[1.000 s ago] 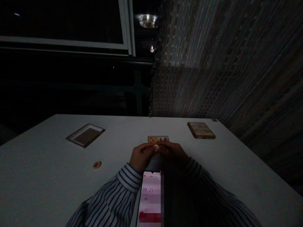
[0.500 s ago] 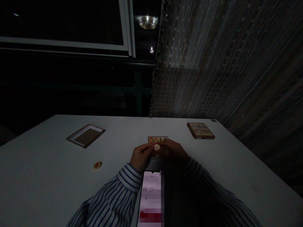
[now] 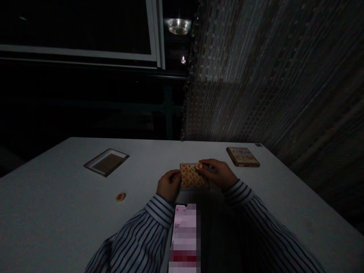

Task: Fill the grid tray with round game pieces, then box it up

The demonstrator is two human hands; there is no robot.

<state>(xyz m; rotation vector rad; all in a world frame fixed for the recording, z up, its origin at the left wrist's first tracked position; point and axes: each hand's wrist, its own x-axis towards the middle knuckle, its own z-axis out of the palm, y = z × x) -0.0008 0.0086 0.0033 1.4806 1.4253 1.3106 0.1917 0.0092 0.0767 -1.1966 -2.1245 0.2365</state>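
A small square tray point(image 3: 182, 186) of round pale game pieces with red marks lies on the white table point(image 3: 57, 227) in front of me. My left hand point(image 3: 168, 185) curls its fingers against the tray's left edge. My right hand point(image 3: 219, 172) pinches one round piece point(image 3: 198, 165) at the tray's far right corner. Both wrists wear striped sleeves. The room is dim.
One loose round piece point(image 3: 121, 196) lies to the left. A shallow open box half point(image 3: 106, 162) sits at the far left, a printed box lid point(image 3: 242, 156) at the far right. A lit phone point(image 3: 184, 239) stands near my chest. A bead curtain point(image 3: 270, 76) hangs behind.
My hands have parted and uncovered the tray. The piece held between both hands went with my right hand to the tray's far right corner. My left hand dropped to the left edge.
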